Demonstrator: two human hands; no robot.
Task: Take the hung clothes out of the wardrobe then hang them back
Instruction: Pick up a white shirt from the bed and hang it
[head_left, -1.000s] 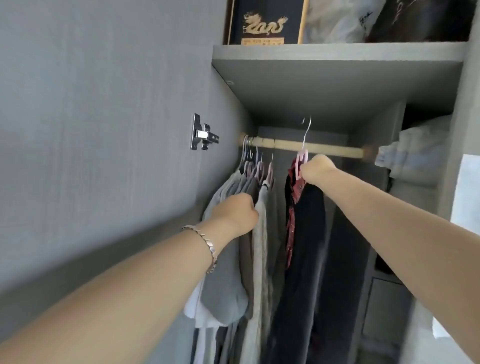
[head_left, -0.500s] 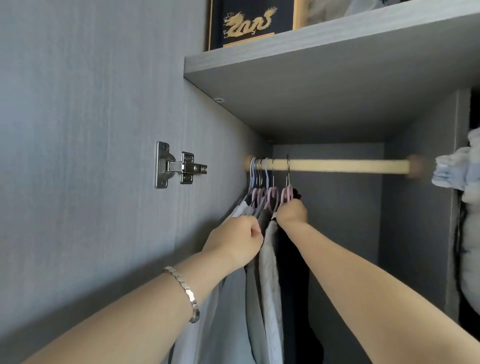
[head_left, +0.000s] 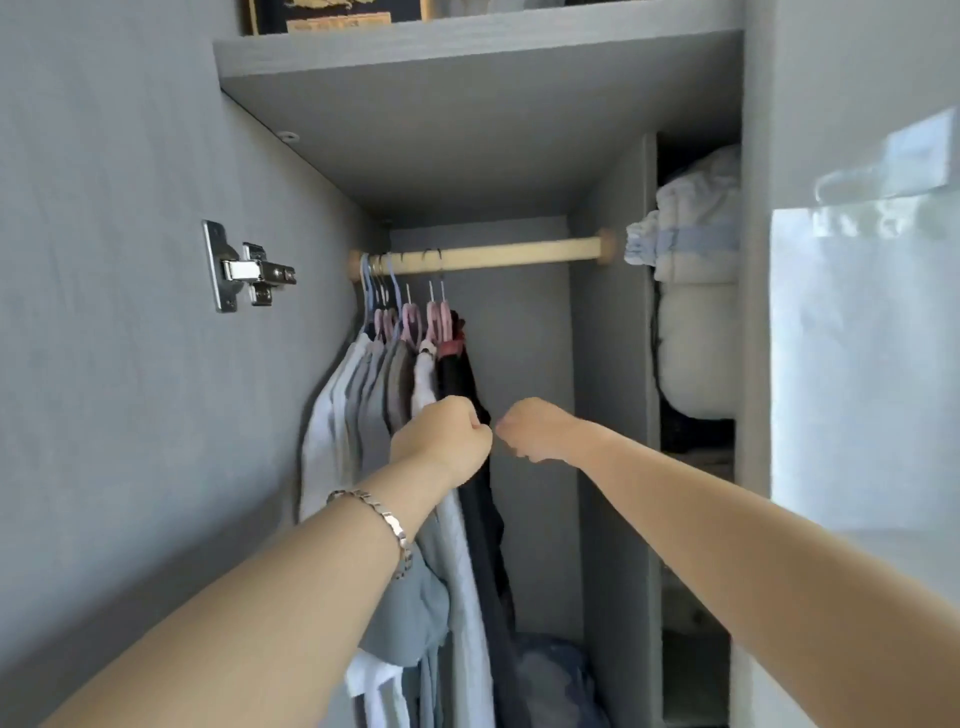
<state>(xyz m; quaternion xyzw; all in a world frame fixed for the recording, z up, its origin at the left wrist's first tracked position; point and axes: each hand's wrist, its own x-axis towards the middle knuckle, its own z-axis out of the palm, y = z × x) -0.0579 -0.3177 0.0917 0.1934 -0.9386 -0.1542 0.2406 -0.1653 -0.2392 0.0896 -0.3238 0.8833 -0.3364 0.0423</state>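
Observation:
A wooden rod (head_left: 498, 257) spans the wardrobe. Several garments hang from pink and blue hangers (head_left: 411, 322), bunched at the rod's left end: white and grey shirts (head_left: 353, 410) and, rightmost, a black garment (head_left: 460, 376) with a red patch at its neck. My left hand (head_left: 441, 436), with a bracelet on its wrist, is a closed fist just in front of the black garment, below the hangers. My right hand (head_left: 532, 431) is also a fist, a little to the right and almost touching the left. I see nothing held in either hand.
The grey side wall carries a metal hinge (head_left: 244, 267) on the left. A shelf (head_left: 467, 47) lies above the rod. Folded bedding (head_left: 696, 291) fills the right compartment behind a divider. A glossy door (head_left: 862, 364) stands at the far right. Bagged items (head_left: 550, 670) lie on the wardrobe floor.
My right hand set the black garment's hanger on the rod and slid it left against the others. Both hands have since dropped away from the hangers and closed.

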